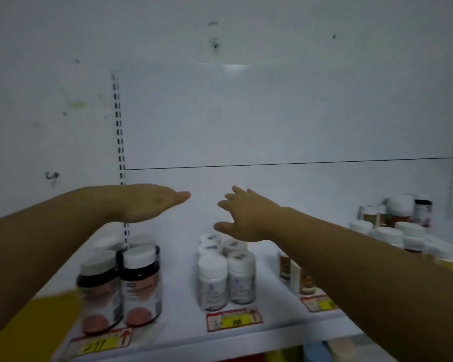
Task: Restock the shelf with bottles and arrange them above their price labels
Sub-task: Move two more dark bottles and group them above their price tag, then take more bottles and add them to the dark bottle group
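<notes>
Both hands reach over the white shelf (183, 259), holding nothing: left hand (152, 202) flat with fingers together, right hand (243, 218) with fingers spread. 4 dark bottles (139, 283) stand above the left label (102, 343), about 6 white bottles (225, 270) above the middle label (233, 318). More bottles (392, 223) cluster at right, too blurred to count. White back wall (272, 113).

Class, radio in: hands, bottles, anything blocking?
Left hand open, empty. Right hand open, empty, above white bottles. Dark bottles above their price label. Nothing blocking.
</notes>
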Tool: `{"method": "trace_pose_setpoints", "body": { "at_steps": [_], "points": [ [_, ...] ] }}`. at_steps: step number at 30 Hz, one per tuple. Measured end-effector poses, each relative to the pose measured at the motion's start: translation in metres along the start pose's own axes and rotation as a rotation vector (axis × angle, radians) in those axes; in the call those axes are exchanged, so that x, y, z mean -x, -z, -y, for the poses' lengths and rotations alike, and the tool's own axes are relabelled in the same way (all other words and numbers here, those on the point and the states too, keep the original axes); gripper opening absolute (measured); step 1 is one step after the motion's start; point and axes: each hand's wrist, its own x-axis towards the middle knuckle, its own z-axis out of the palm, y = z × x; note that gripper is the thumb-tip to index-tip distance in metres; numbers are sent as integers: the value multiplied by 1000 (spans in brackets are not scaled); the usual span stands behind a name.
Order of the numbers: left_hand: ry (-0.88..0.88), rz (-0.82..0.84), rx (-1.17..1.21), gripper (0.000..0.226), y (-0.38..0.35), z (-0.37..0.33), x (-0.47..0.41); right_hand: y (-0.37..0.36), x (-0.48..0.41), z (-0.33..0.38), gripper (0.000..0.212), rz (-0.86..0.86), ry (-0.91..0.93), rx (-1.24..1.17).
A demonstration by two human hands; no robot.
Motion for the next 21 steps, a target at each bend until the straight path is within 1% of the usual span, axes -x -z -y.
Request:
{"method": "trace_pose_setpoints", "body": {
  "at_steps": [1,2,4,5,7,9,14,18,21],
  "points": [
    [-13,14,-55,124,-6,-20,-7,2,17,-18,65,8,-25,-18],
    [-47,23,-82,121,-15,-39,-15,5,35,-36,65,-5,-46,-46],
    [-102,38,-84,93,-35,-85,-28,9,77,-70,64,-42,-72,-25],
    [-131,46,-72,84,-45,-109,-35,11,100,-89,64,-41,-85,6],
    [-186,58,-82,78,-62,-160,-48,12,148,-129,64,-17,-140,29],
    [-252,31,-108,72,-77,-213,-58,12,194,-168,62,4,-213,7],
    [-422,-33,-41,66,-119,-337,-72,1,288,-248,61,42,-406,-73],
    [-516,21,-12,64,-148,-415,-87,-8,333,-297,62,117,-485,-62],
    [-523,53,-17,66,-149,-458,-118,-15,343,-334,64,144,-512,-46]
  ]
}}
